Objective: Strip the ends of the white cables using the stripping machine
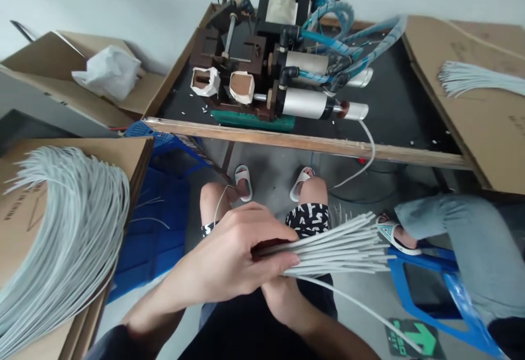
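pale grey sheathed cables fill the person's hands. the left hand (229, 256) is curled closed over the top of a bundle of pale grey cables (336, 248), its fingers wrapped across the cut ends' far side and pressing the strands together. the right hand (283, 300) sits under the bundle, mostly hidden by it, so how far it is closed cannot be told. the bundle fans out to the right, above the person's patterned shorts (307, 220), and one long loose cable (365, 308) trails down toward the floor.

to the left, a cardboard box (69, 152) holds a big curved heap of the same grey cables (61, 239), spilling over its edge, with a blue plastic crate (156, 228) just beside it. further up, an open cardboard box (49, 64) holds a crumpled white plastic bag (109, 73).

ahead, a black-topped bench (394, 92) with a wooden edge strip (303, 141) carries a pneumatic machine (262, 59) with silver cylinders (305, 103) and blue hoses (328, 37). white offcuts (203, 109) are scattered around its base. on the right, a cardboard sheet (463, 114) bears a smaller bunch of grey cables (479, 78). at the lower right, a co-worker's grey trouser leg (451, 234) rests by a blue stool (435, 289).
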`<state>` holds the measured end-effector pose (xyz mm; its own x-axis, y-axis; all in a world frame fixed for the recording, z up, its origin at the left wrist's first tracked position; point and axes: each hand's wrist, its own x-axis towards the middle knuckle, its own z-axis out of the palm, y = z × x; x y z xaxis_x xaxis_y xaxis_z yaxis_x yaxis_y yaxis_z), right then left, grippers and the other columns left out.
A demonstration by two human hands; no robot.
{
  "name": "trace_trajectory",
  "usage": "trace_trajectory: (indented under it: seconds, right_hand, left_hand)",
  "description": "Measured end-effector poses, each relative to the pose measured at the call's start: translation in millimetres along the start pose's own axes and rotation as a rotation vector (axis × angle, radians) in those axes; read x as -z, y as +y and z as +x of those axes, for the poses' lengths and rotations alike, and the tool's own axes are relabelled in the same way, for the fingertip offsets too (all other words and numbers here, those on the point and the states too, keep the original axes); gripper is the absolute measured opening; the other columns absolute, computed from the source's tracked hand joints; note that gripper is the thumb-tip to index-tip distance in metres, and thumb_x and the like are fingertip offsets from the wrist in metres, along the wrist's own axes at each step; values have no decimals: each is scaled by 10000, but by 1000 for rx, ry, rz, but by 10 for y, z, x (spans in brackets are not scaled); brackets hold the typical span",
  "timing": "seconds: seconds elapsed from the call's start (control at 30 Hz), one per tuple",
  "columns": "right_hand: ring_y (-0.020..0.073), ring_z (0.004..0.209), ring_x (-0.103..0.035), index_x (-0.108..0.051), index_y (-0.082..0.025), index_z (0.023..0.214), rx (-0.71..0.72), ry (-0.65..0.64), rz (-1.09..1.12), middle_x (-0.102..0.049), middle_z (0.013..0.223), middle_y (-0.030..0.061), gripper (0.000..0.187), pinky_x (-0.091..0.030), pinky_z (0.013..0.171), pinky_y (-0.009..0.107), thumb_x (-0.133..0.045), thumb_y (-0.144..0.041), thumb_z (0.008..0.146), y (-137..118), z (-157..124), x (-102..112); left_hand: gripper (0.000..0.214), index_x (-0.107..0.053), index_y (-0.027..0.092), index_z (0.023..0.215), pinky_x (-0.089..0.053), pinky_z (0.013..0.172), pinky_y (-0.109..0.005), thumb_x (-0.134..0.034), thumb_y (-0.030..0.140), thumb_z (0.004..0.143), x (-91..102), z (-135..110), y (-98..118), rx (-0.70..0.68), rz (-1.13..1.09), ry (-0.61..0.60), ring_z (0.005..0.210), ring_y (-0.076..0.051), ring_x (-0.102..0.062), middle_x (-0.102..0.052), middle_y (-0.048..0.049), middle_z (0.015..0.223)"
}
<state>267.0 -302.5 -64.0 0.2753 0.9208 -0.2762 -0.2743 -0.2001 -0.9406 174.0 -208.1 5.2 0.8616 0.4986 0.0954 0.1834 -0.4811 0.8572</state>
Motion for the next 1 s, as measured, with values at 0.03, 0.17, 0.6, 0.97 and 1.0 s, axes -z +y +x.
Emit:
trace_trajectory:
  seconds: [0.03, 0.17, 0.6, 0.97, 1.0]
  right_hand:
    - [335, 1105, -666, -740, -291, 950, -5, -44, -12, -772, 910, 55, 262, -582, 871, 420, -695, -456, 752, 10, -9, 0]
    - [303, 1234, -616, -730, -269, 1087, -44, -33, -9, -779, 1002, 47, 324, -511, 1054, 416, -648, -480, 855, 85, 17, 16]
    - [265, 1160, -710, -790, -272, 1053, -187, 53, 487, -801, 1163, 45, 322, -541, 1049, 413, -727, -520, 858, 197, 106, 90]
    - [200, 1120, -720, -757, -271, 972, -226, 149, 479, -822, 1052, -8, 311, -503, 1042, 324, -750, -552, 836, 191, 53, 197]
    - [193, 1119, -721, -756, -274, 972, -231, 149, 491, -821, 1056, -12, 301, -512, 1033, 313, -745, -546, 844, 187, 61, 203]
  left_hand:
    - [142, -761, 179, 1057, -541, 792, -311, -718, 229, 931, -20, 17, -7, 10, -7, 6, 805, -179, -681, -775, -26, 869]
    - [127, -779, 187, 966, -540, 723, -264, -654, 212, 974, -78, 70, -104, 110, -74, 61, 780, -159, -695, -789, -15, 857]
    - [191, -675, 173, 822, -494, 489, -210, -744, 335, 898, 281, 159, -500, 214, -368, 905, 482, -100, -581, -682, 11, 610]
    - [150, -671, 164, 766, -482, 506, -198, -705, 277, 859, 559, 577, -902, 214, -85, 1070, 486, -96, -581, -692, -1, 617]
    - [145, -670, 164, 765, -480, 506, -197, -696, 268, 861, 564, 593, -916, 218, -68, 1079, 485, -95, -582, -694, -1, 618]
